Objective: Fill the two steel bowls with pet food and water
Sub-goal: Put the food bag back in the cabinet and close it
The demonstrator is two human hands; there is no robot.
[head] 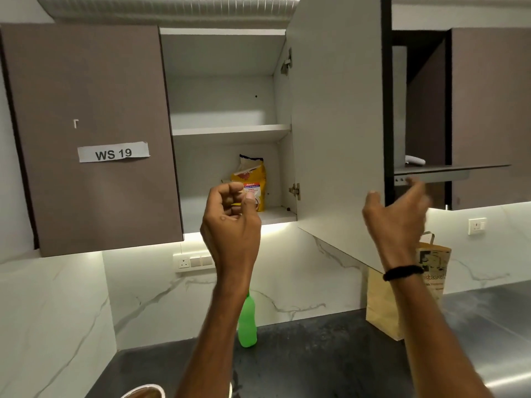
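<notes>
Item under inspection: the pet food bag (253,173), yellow with a printed label, standing upright at the back of the lower shelf (277,216) of the wall cupboard. The cupboard door (339,124) stands swung out to the right.

Left hand (230,216): raised in front of the bag, fingers loosely curled, nothing held. No contact with the bag can be confirmed from this angle.

Right hand (396,219): at the free edge of the door, thumb on the near side and fingers past the edge. The fingers are blurred, so it cannot be determined whether they grasp the door or are clear of it.

Handling assessment: the bag appears to be a soft, glossy film pouch with a crumpled, folded-over top (probably already opened). It is judged fairly light, and slack rather than stiff. Loose contents would shift when it is tilted, and the film is likely slippery. Recommended hold: fingers wrapped round the middle of the body, below the fold, with the bag kept upright. Lifting by the crumpled top alone risks the fold opening and spillage.

Other findings: a green bottle (247,328) stands on the dark counter (316,354) below the cupboard, a likely water source. A rounded rim at the lower edge of the view is too cropped to identify as a bowl. Filling has not begun.
</notes>
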